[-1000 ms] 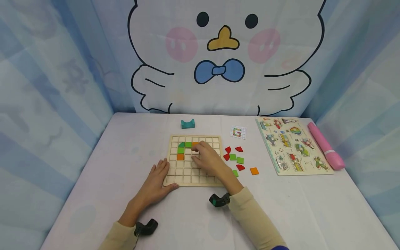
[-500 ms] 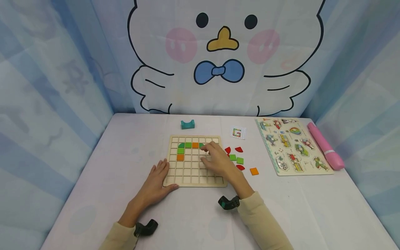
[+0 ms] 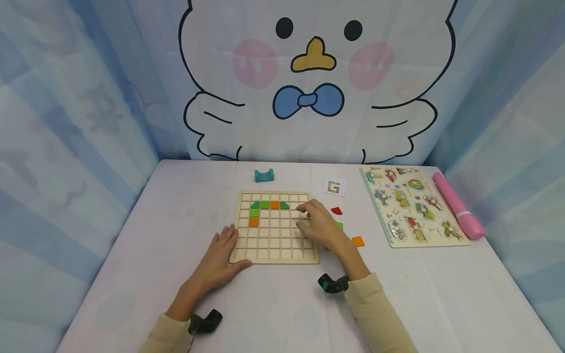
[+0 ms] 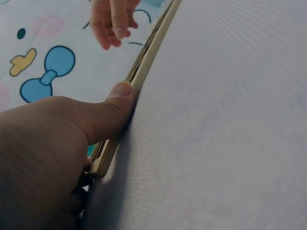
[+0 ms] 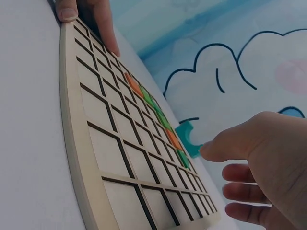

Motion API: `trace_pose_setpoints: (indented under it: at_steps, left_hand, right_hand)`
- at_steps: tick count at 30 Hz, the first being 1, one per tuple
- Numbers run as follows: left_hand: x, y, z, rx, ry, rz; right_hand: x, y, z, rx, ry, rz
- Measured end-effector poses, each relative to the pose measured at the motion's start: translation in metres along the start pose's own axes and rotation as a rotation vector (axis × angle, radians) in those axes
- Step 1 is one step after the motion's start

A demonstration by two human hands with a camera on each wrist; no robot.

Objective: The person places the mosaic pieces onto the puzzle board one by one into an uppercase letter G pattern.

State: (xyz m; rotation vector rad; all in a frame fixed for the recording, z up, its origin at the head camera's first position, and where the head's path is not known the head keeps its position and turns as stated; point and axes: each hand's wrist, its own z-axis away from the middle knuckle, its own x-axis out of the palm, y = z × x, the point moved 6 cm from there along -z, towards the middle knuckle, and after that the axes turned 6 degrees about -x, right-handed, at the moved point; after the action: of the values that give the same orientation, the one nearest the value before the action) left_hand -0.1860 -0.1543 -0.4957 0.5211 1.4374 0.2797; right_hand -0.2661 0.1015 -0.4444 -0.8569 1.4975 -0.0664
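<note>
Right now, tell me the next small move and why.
Probably move the right hand to the loose tiles and pinch one: that hand looks empty, and the board shows only the top and upper left of the G on the card.

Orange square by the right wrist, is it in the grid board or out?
Out: the orange square lies on the tabletop, right of the grid board.

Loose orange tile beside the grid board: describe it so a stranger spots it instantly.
On the table, find the wooden grid board, the right hand over its right side. Just right of that wrist lies the loose orange tile. Unlike the orange squares in the grid, it is off the board; its loose neighbours in view are red or green.
</note>
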Motion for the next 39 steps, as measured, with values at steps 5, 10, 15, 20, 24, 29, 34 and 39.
trace_pose_setpoints:
  at_steps: [5, 10, 15, 20, 24, 29, 34, 39]
  left_hand:
    - [0.001, 0.001, 0.000, -0.009, -0.016, 0.001]
    - [0.001, 0.001, -0.001, -0.013, -0.021, -0.001]
    - [0.001, 0.000, 0.000, -0.011, -0.019, -0.001]
    - [0.002, 0.000, 0.000, -0.009, -0.018, -0.004]
    - [0.001, 0.000, 0.000, -0.007, -0.014, -0.006]
    - [0.000, 0.002, 0.000, -0.008, -0.014, 0.000]
    - [-0.001, 0.002, 0.000, -0.007, -0.017, -0.003]
    - [-0.001, 0.002, 0.001, 0.000, -0.007, 0.003]
  right_hand:
    - [-0.006, 0.014, 0.004, 0.017, 0.008, -0.038]
    - [-0.009, 0.030, 0.007, 0.041, 0.012, -0.036]
    - [-0.012, 0.039, 0.007, 0.085, 0.009, -0.019]
    - [-0.014, 0.049, 0.009, 0.131, -0.012, -0.028]
    - [-0.017, 0.058, 0.012, 0.161, -0.025, -0.032]
    - [-0.021, 0.067, 0.014, 0.180, -0.042, -0.035]
    - [-0.023, 0.074, 0.017, 0.212, -0.085, -0.034]
    - [-0.023, 0.079, 0.019, 0.241, -0.125, -0.018]
